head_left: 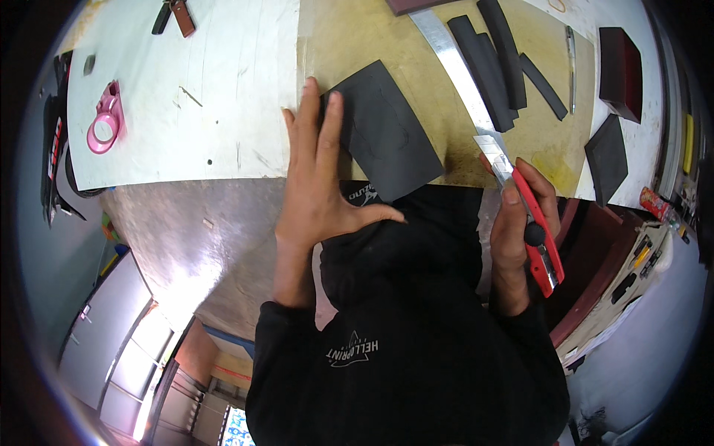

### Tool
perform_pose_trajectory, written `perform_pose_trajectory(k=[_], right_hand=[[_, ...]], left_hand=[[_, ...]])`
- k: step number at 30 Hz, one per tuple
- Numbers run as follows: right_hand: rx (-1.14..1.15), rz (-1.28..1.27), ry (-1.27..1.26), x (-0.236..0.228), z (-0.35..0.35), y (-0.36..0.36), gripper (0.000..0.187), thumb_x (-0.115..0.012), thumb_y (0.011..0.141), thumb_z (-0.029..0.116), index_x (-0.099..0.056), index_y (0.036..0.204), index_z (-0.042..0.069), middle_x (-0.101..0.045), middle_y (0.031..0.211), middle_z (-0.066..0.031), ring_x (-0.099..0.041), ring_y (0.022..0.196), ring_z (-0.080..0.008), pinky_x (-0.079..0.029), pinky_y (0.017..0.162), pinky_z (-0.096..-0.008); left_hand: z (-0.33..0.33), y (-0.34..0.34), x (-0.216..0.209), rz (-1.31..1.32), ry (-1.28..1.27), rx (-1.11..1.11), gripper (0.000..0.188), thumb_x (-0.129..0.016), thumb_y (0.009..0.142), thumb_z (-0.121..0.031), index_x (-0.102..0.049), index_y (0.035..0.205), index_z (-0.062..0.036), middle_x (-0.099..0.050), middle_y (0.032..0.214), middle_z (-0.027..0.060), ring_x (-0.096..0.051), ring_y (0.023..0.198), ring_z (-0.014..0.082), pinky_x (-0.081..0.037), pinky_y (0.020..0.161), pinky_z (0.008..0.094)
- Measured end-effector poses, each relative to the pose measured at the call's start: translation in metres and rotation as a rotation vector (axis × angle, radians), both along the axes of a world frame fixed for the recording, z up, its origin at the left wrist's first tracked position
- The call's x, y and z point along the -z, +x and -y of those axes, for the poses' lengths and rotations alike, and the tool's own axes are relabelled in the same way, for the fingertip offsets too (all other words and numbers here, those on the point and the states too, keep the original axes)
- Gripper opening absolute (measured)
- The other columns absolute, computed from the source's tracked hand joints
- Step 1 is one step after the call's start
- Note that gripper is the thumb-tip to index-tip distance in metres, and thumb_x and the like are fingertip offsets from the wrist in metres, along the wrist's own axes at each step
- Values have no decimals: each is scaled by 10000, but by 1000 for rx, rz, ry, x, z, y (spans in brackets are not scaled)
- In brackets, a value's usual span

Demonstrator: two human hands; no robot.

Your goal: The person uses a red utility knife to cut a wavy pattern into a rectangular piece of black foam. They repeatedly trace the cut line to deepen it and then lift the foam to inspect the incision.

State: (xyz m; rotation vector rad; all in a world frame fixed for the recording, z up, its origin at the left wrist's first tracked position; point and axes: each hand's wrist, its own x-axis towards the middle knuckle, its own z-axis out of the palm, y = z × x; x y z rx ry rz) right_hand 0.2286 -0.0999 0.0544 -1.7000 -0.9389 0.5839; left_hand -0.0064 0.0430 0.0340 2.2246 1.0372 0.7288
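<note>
My left hand [314, 175] is spread open over the left edge of a black, flexible-looking sheet [394, 130]. Its fingertips lie by the sheet's upper left side, and the thumb points right below it. The sheet's lower corner juts past the table's near edge. In my right hand [512, 227] is a red utility knife [549, 241], blade out and pointing up and left. That blade comes close to the lower end of a long metal ruler [455, 65]; whether they touch, I cannot tell.
Several black strips [476, 63] lie right of the ruler, near a pen [571, 70]. A dark red block [620, 74] and another black piece [608, 160] are at the right. A pink tape dispenser [108, 123] sits at left. The yellowish mat [335, 33] covers the table's middle.
</note>
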Motion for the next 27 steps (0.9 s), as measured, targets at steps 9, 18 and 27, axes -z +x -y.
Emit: perform_pose_trajectory(k=[9,18,27], right_hand=[[-303,141,112,-16,-53,-50,322,-707,942,38,-631,1229,-87,-716,1153,-241,-715,1037,-261,-544,958,-354],[-455,319,332,14,-105,-81,246,-692,896,-59,-643,1123,-142,-733,1050,-296,-741,1062,-421,-549,1021,-538],[-473,347,261,13,-104,-87,263,-695,881,-57,-647,1125,-144,-734,1033,-292,-741,1061,-423,-537,1030,-560]], left_hand=[[-10,-5,11,82,-15,-254,503,-858,796,-127,-718,1272,-43,-681,1234,140,-636,1192,338,-327,1198,570],[-30,-11,13,150,-130,-323,266,-814,850,-119,-784,1113,-95,-729,985,56,-620,935,239,-431,941,385],[-35,-10,18,112,-42,-312,190,-784,839,-65,-810,1021,-115,-711,887,-2,-581,863,199,-384,908,336]])
